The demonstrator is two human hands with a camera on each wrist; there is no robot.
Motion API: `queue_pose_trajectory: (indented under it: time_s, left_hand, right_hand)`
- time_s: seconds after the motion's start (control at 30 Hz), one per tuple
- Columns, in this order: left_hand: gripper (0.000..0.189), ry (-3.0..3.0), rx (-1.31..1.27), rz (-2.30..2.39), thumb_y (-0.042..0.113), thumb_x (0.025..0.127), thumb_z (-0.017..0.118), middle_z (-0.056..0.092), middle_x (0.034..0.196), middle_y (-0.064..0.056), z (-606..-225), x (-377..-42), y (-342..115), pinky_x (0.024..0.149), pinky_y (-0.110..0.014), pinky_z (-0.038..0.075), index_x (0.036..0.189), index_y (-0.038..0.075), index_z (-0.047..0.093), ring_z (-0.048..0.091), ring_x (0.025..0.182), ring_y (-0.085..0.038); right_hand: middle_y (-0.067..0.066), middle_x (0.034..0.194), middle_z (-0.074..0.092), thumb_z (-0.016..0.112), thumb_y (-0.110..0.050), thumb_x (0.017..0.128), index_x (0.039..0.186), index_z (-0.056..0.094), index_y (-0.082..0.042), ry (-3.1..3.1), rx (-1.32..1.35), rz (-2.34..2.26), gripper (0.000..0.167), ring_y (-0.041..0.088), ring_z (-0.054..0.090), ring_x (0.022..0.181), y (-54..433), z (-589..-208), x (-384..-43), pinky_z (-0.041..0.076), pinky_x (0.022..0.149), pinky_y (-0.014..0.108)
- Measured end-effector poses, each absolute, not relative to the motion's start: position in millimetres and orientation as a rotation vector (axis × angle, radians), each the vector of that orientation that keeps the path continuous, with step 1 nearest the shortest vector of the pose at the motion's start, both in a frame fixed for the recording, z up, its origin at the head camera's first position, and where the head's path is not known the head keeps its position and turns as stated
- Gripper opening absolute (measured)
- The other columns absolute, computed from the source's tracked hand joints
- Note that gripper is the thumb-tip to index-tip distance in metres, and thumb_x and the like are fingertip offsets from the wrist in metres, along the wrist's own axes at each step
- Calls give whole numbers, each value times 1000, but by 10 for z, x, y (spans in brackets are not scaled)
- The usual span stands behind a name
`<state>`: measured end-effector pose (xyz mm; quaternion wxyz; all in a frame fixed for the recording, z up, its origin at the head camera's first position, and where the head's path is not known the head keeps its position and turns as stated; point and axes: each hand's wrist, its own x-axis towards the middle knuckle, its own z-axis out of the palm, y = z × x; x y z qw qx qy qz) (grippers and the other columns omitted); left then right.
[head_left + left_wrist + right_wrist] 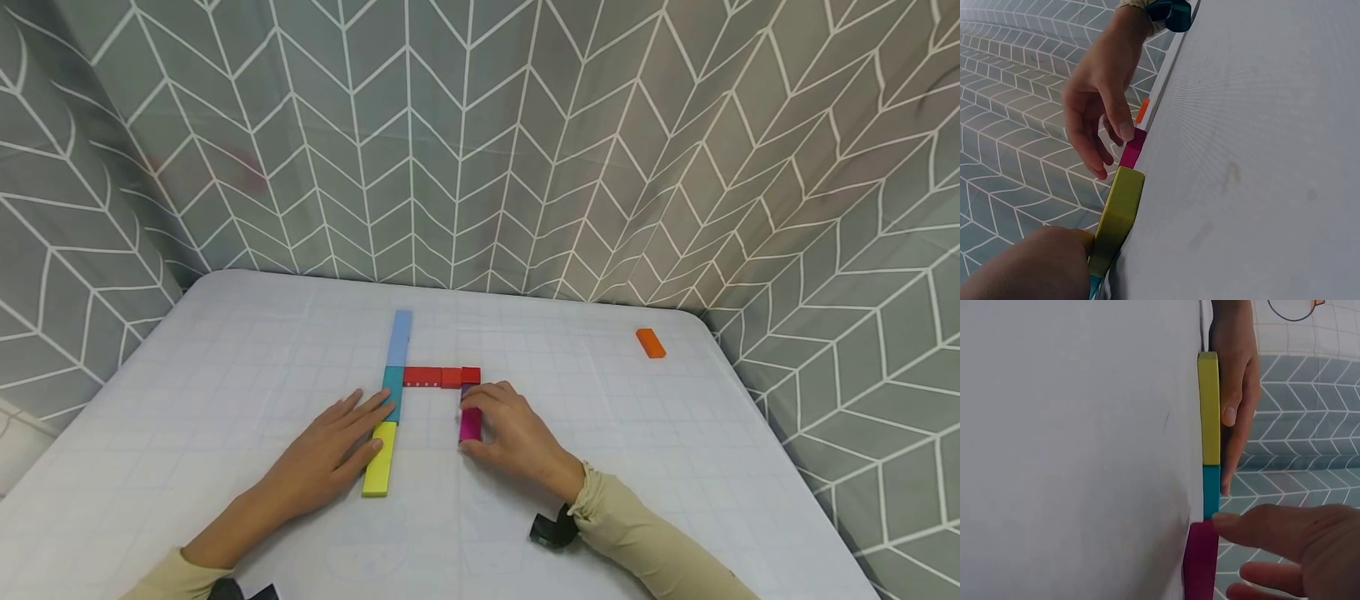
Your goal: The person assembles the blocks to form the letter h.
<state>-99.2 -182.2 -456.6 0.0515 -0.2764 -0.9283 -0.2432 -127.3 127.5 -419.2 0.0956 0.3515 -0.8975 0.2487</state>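
Note:
Flat coloured blocks lie end to end on the white table. A light blue block (400, 337), a teal block (392, 392) and a yellow block (380, 462) form one long line. My left hand (330, 454) rests along that line, fingers fairly straight, touching the teal and yellow blocks. Red blocks (423, 377) run rightward from the teal one. Below their right end is a magenta block (470, 423), which my right hand (513, 429) pinches lengthwise, thumb at the near end and fingertips at the far end. A dark purple bit there is partly hidden by the fingers.
Toward the back right of the table lies an orange block (651, 342) by itself. Patterned grey curtains (465, 150) hang behind the table and along its sides. A black wrist device (555, 529) sits under the right sleeve.

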Motion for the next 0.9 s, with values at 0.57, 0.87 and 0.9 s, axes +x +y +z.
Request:
queue_pose_trajectory:
  time_s: [0.57, 0.87, 0.9]
  left_hand:
    - [56, -2815, -845, -729, 39, 108, 56, 37, 165, 1, -4581, -1003, -1837, 121, -59, 24, 158, 16, 48, 26, 153, -38]
    - [57, -2815, -845, -737, 39, 108, 56, 36, 165, 1, -4592, -1008, -1837, 121, -59, 24, 159, 16, 47, 26, 153, -38]
    - [57, -2816, -846, -736, 39, 108, 56, 36, 165, 1, -4592, -1008, -1836, 121, -59, 24, 159, 16, 47, 26, 153, -38]
  right_hand:
    - [8, 129, 67, 79, -8, 89, 123, 70, -1, -2656, 931, 810, 36, 27, 57, 121, 1498, -4060, -1311, 49, 102, 49]
    - [9, 129, 66, 82, -10, 89, 123, 70, -1, -2616, 878, 817, 38, 28, 58, 121, 1658, -3981, -1361, 51, 101, 48]
    - [10, 129, 67, 82, -10, 89, 123, 70, -1, -2610, 870, 819, 37, 28, 58, 121, 1682, -3974, -1373, 51, 101, 48]
